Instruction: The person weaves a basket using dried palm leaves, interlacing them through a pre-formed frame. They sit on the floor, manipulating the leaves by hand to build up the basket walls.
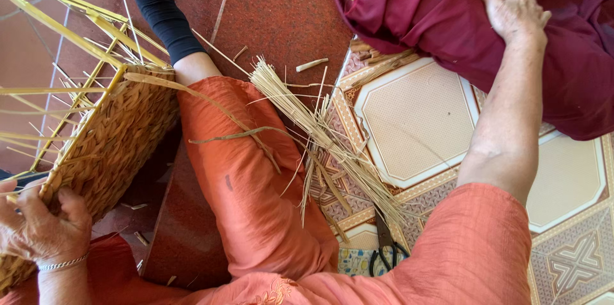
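Note:
My left hand (39, 227) grips the rim of a half-woven straw basket (112, 142) at the lower left, with long loose straw ends sticking up from its edge. My right hand (511, 11) is stretched out at the upper right, fingers pressed into a heap of dark red cloth (448, 17). A bundle of thin straw stalks (320, 132) lies across my orange-clad leg (249, 190) and the floor between the two hands. A long braided straw strand runs from the basket over my leg.
Black-handled scissors (385, 250) lie on the patterned tile floor (416, 119) beside my knee, partly under the straw. Another person's leg in a black sleeve-like legging (160, 11) rests on the red floor (281, 11) behind the basket. Short straw scraps are scattered about.

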A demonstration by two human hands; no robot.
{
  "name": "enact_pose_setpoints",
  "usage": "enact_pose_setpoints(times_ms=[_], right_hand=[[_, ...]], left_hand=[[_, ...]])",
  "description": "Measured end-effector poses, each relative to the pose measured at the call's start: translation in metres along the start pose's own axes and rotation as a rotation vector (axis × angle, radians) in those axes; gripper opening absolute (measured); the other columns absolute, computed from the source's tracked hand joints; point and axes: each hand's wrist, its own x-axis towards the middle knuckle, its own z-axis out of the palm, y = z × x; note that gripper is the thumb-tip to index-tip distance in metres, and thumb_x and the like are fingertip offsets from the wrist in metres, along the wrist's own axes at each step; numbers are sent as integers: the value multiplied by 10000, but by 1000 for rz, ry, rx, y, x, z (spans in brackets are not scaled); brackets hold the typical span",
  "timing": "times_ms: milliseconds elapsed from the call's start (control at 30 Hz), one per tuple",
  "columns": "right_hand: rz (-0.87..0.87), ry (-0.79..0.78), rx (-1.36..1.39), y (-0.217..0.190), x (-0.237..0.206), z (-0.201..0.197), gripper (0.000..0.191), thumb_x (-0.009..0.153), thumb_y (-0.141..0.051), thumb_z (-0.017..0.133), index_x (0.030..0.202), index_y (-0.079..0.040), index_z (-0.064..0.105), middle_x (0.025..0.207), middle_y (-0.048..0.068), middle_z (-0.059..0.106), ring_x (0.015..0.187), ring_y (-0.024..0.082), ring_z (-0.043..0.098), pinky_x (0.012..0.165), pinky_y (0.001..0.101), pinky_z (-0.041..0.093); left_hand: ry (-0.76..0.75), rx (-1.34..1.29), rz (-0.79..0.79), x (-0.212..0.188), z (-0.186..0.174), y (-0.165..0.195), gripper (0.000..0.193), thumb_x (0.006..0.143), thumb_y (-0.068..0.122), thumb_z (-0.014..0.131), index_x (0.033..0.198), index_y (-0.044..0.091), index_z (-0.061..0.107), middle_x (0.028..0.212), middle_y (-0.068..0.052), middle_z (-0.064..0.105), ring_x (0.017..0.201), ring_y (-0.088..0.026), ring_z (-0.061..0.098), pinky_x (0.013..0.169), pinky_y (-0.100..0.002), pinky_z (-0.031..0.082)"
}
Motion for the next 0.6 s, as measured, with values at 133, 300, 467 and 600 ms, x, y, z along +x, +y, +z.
enact_pose_setpoints(times_ms=[133,300,467,600], right_hand=[[15,-41,-29,-3,-40,18,922,1004,-842,181,1383,-127,621,1383,279,568,1340,477,451,1108,671,217],[86,-31,4,-15,-107,46,937,997,-823,186,1333,-75,640,1341,283,593,1300,463,496,1086,618,292],[144,13,60,-31,-173,70,931,1020,-817,255,1211,-37,724,1225,317,659,1236,467,569,1077,538,379],[98,48,79,-32,-221,85,913,1001,-822,297,1166,-39,738,1186,329,649,1203,489,553,1036,554,369]], left_hand=[[-23,-127,-128,11,1,3,111,1017,157,569,1108,92,568,1395,-173,490,1160,-272,531,941,-471,407],[87,-38,19,20,0,13,214,964,142,609,1178,150,603,1382,-100,508,1249,-260,502,1126,-453,324],[92,-61,50,32,-10,22,324,916,128,644,1236,147,598,1357,-107,505,1265,-266,505,1122,-460,310],[92,-98,70,40,-15,26,323,934,144,662,1248,135,588,1374,-112,503,1272,-272,524,1112,-459,315]])
